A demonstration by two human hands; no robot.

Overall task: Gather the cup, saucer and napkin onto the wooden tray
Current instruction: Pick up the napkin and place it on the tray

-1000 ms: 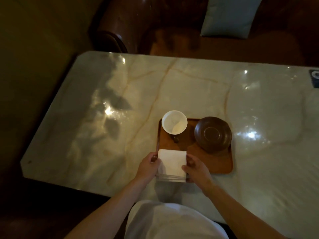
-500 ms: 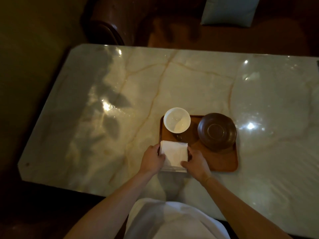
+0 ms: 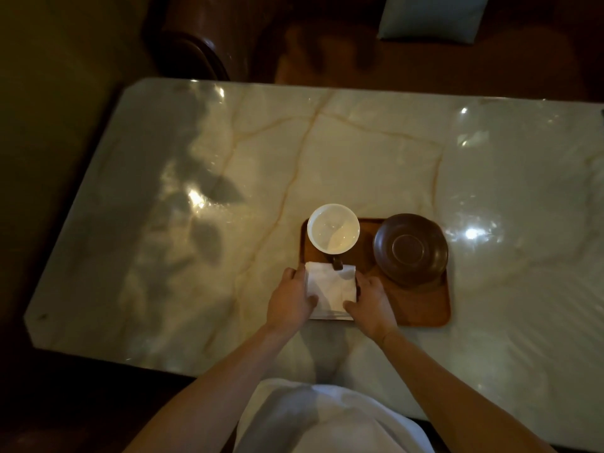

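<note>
A wooden tray (image 3: 421, 305) lies on the marble table. On its far left corner stands a white cup (image 3: 333, 231) with a dark handle pointing toward me. A dark brown saucer (image 3: 410, 249) rests on the tray's far right part, overhanging the rim a little. A folded white napkin (image 3: 330, 289) lies on the tray's near left corner, its far edge touching the cup handle. My left hand (image 3: 289, 300) grips the napkin's left edge and my right hand (image 3: 371, 300) grips its right edge.
The marble table (image 3: 196, 223) spreads wide to the left and right of the tray. Its near edge runs just above my white shirt. A dark wooden chair (image 3: 196, 50) and a pale cushion (image 3: 431, 18) stand beyond the far edge.
Both hands have pushed the napkin away from me, from overhanging the tray's near edge to lying on the tray up against the cup handle.
</note>
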